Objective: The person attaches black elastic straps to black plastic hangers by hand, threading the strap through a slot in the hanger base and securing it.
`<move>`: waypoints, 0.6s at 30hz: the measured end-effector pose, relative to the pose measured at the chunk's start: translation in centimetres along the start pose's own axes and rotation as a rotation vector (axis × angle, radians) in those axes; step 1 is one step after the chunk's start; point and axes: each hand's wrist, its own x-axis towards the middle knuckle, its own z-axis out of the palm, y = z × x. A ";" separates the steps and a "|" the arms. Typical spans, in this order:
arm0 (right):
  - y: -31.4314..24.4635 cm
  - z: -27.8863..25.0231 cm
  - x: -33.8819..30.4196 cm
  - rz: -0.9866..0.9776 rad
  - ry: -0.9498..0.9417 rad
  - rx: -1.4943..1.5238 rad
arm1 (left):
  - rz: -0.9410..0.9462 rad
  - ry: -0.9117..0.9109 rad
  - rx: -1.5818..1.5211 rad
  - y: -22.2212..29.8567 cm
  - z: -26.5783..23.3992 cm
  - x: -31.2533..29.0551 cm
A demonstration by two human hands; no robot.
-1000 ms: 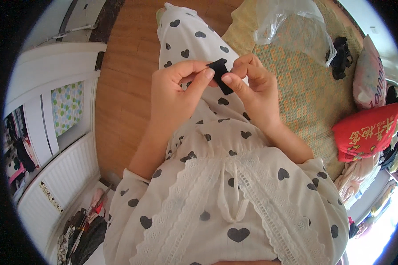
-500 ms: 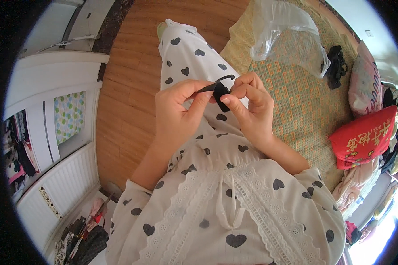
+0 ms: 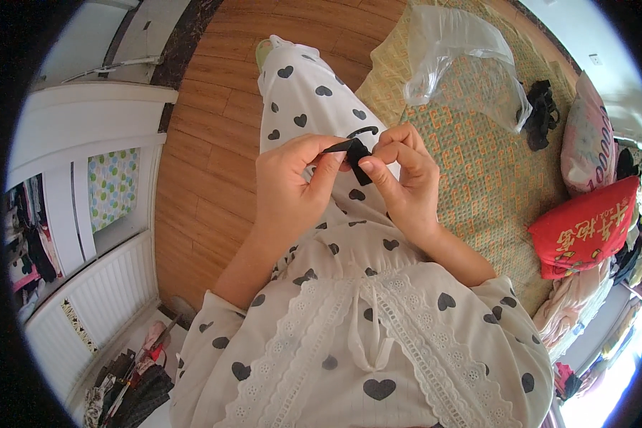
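A narrow black strip (image 3: pixel 361 170), folded and looking like fabric, is held above my lap between both hands. My left hand (image 3: pixel 291 180) pinches one end with thumb and fingertips. From the other side, the thumb and bent fingers of my right hand (image 3: pixel 409 177) grip the hanging part. A thin curved black end (image 3: pixel 364 131) sticks out past the fingertips; what exactly the strip belongs to, I cannot tell. Below it lies my white clothing with black hearts (image 3: pixel 335 242).
On the patterned mat (image 3: pixel 478 192) to the right lie a clear plastic bag (image 3: pixel 471 53) and a crumpled black item (image 3: pixel 542 118). A pink-and-white pillow-like bundle (image 3: pixel 587 143) and a red cushion (image 3: pixel 588 228) are beyond. White cabinets (image 3: pixel 93 114) with clothes stand left of the wooden floor (image 3: pixel 207 164).
The black strip has shifted slightly and its hanging part is turned a little more. Both hands keep their pinch, nearly in the same place.
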 end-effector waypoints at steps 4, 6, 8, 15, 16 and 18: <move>0.2 -0.1 0.0 -0.006 -0.006 0.006 | 0.006 0.005 0.027 0.0 0.0 0.0; 0.2 -0.1 0.0 -0.003 -0.008 0.005 | 0.013 0.007 0.037 -0.1 0.1 0.0; 0.1 -0.1 0.0 0.010 -0.009 0.011 | 0.016 0.004 0.044 -0.1 0.1 0.1; 0.3 -0.1 0.0 0.003 -0.008 0.006 | 0.024 -0.008 0.071 -0.1 0.1 0.1; 0.2 -0.1 0.1 0.008 -0.007 0.008 | 0.028 -0.013 0.089 -0.1 0.1 0.1; 0.2 -0.1 0.1 0.014 -0.006 0.009 | 0.031 -0.019 0.107 -0.2 0.1 0.1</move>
